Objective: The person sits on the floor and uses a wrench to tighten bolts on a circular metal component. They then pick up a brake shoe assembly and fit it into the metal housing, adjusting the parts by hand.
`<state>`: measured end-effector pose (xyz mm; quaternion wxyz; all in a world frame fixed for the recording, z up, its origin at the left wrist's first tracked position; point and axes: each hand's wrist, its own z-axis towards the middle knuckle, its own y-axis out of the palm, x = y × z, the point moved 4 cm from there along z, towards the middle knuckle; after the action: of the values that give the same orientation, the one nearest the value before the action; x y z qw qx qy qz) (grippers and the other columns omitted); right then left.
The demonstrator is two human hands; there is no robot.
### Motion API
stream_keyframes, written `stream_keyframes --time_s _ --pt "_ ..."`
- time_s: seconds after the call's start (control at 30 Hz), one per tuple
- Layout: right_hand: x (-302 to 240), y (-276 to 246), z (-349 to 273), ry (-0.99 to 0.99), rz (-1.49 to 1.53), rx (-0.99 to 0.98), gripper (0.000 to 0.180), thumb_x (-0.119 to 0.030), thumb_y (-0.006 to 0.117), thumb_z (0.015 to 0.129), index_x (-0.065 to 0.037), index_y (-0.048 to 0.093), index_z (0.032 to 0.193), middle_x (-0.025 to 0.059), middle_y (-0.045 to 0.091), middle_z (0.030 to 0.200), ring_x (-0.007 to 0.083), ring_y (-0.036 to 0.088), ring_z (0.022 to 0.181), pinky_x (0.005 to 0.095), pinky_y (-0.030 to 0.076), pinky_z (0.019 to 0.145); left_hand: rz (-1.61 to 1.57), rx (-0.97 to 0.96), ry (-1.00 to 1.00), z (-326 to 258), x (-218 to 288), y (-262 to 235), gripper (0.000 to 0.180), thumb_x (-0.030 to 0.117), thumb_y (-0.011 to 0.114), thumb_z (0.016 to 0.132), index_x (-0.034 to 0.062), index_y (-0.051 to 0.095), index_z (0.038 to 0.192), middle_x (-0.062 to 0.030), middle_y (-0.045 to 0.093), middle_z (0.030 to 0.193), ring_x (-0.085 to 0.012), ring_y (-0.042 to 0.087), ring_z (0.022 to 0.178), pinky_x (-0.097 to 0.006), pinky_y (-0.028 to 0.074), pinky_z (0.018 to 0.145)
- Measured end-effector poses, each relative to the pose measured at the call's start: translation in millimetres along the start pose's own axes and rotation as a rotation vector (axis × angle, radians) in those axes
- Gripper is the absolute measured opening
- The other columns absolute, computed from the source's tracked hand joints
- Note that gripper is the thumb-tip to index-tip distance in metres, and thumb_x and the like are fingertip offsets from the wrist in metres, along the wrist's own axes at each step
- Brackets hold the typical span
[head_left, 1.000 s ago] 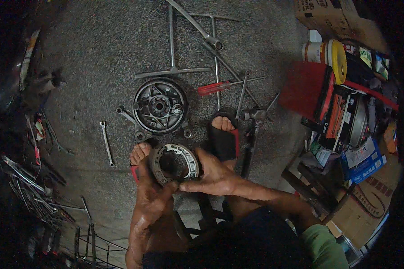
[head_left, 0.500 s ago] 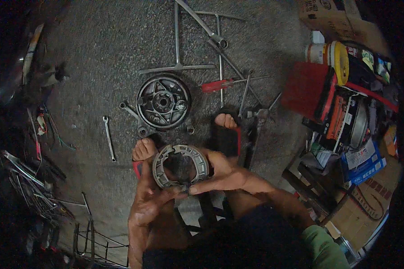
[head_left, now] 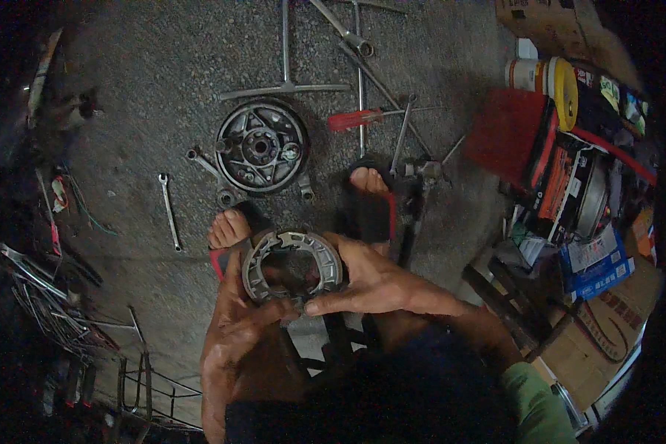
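Observation:
Between my hands is a pair of brake shoes (head_left: 328, 260), two curved grey metal halves forming a ring. My left hand (head_left: 238, 325) grips its left side, with the thumb along the lower edge. On the right side my right hand (head_left: 377, 280) closes round the ring, its thumb reaching the bottom joint near the other thumb. Fingers behind the ring are partly hidden. On the ground past my feet lies a round metal wheel hub plate (head_left: 262, 146), dark and greasy, with a star-shaped ribbed face.
A red-handled screwdriver (head_left: 355, 120), T-handle wrenches (head_left: 286, 90) and a combination wrench (head_left: 169, 212) lie on the rough ground. At right are a red box (head_left: 507, 137), a yellow-lidded tub (head_left: 562, 95) and cardboard (head_left: 599, 340). Metal tools (head_left: 44, 303) pile up at left.
My view has shifted slightly, so the ground things sit higher and further left. Both hands keep hold of the brake shoes, which are tilted a little differently.

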<state>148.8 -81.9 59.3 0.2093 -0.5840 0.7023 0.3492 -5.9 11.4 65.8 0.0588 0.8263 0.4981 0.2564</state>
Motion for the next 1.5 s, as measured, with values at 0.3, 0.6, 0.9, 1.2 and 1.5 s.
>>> stream_keyframes --time_s 0.3,0.6,0.9,1.2,1.5 --pt "24.0 9.6 -6.0 0.16 0.291 -0.174 0.072 -0.011 0.084 0.073 0.003 0.045 0.133 0.009 0.06 0.122 0.0181 0.054 0.115 0.0331 0.044 0.099 -0.009 -0.053 -0.061 -9.3 -20.0 -4.8 0.071 -0.013 0.066 0.072 0.003 0.037 0.135 -0.0088 0.063 0.1 -0.0184 0.063 0.091 -0.03 0.056 0.067" --pt "-0.2 8.2 -6.4 0.144 -0.423 0.162 0.061 -0.018 0.082 0.071 0.007 0.048 0.115 0.0177 0.064 0.098 0.0285 0.064 0.095 0.0386 0.05 0.084 0.011 0.22 0.244 -11.7 -22.1 4.2 0.072 -0.012 0.062 0.074 -0.0009 0.03 0.138 -0.0083 0.064 0.103 -0.0176 0.061 0.097 -0.029 0.048 0.086" --pt "14.2 6.8 -6.3 0.133 -0.328 0.092 0.067 -0.026 0.083 0.071 0.007 0.048 0.118 0.0206 0.064 0.104 0.0299 0.064 0.096 0.0405 0.05 0.084 -0.391 0.13 0.106 -17.7 -9.7 16.8 0.083 -0.013 0.068 0.068 0.0022 0.034 0.142 -0.0087 0.062 0.104 -0.0206 0.062 0.098 -0.032 0.052 0.088" --pt "22.7 -2.6 2.7 0.028 -0.153 -0.011 0.07 -0.024 0.084 0.074 0.004 0.048 0.127 0.0148 0.061 0.115 0.0213 0.056 0.11 0.0376 0.046 0.094 -0.199 -0.028 -0.025 2.4 -34.3 -14.6 0.09 -0.01 0.078 0.061 0.0043 0.04 0.141 -0.0074 0.061 0.117 -0.022 0.057 0.112 -0.036 0.047 0.098" --pt "20.8 -17.6 17.2 0.143 -0.117 0.082 0.046 -0.025 0.075 0.086 0.0 0.055 0.118 0.0072 0.064 0.098 0.0126 0.059 0.093 0.0299 0.049 0.076 -0.301 -0.151 -0.07 12.7 -35.0 -13.1 0.087 -0.008 0.08 0.062 0.0024 0.044 0.14 -0.0069 0.058 0.128 -0.0212 0.054 0.121 -0.038 0.039 0.107"
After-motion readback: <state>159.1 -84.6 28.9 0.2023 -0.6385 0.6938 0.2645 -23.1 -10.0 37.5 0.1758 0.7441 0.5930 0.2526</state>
